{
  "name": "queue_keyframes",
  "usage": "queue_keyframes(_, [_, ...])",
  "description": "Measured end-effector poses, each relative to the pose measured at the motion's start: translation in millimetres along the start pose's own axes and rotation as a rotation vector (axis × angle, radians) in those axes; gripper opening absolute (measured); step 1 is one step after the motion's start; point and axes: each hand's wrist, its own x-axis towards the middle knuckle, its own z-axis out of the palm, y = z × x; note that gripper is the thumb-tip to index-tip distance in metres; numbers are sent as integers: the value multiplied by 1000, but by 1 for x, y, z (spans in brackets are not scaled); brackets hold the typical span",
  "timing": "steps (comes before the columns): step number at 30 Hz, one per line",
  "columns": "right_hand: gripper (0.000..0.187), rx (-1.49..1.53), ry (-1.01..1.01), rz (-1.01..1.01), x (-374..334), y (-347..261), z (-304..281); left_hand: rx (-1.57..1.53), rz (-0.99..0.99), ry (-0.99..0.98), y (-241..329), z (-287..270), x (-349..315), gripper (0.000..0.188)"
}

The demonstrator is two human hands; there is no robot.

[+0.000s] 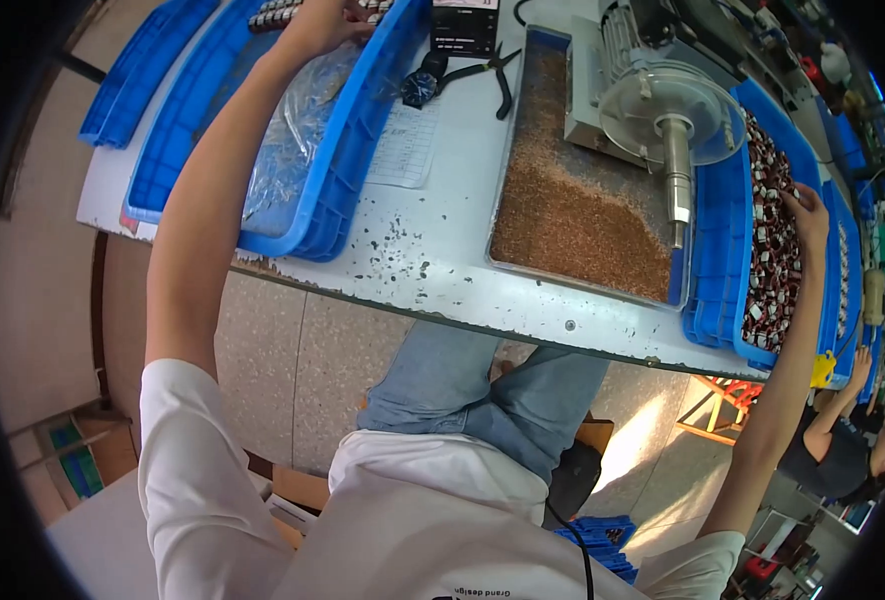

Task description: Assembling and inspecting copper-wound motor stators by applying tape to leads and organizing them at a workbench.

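Right of the shavings tray, dark-red-and-white components, too many to count, fill the adjacent blue bin, long axis pointing away from the person; the nearer right hand has half-curled fingers at their right edge. Left of the tray are one pair of pliers, one wristwatch and two blue crates, the left hand bent over the nearer. Either hand's hold, I cannot tell.

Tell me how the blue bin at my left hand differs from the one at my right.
The left bin has rows of parts at its far end; the right bin holds a loose heap. Clear plastic lies in the left bin; none shows in the right bin. Both are blue and open-topped.
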Motion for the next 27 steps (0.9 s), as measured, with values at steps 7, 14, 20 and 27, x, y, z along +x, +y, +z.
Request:
queue_keyframes(7, [39, 132, -50, 6, -10, 10, -7, 55, -23, -114, 16, 3, 11, 29])
queue_keyframes(14, [40, 317, -62, 99, -4, 14, -3, 280, -140, -152, 40, -1, 2, 35])
queue_keyframes(20, [42, 389, -44, 142, -17, -4, -8, -9, -149, -188, 29, 5, 8, 36])
queue_keyframes(27, [41, 412, 121, 63, -41, -22, -13, 58, -71, -87, 43, -17, 8, 40])
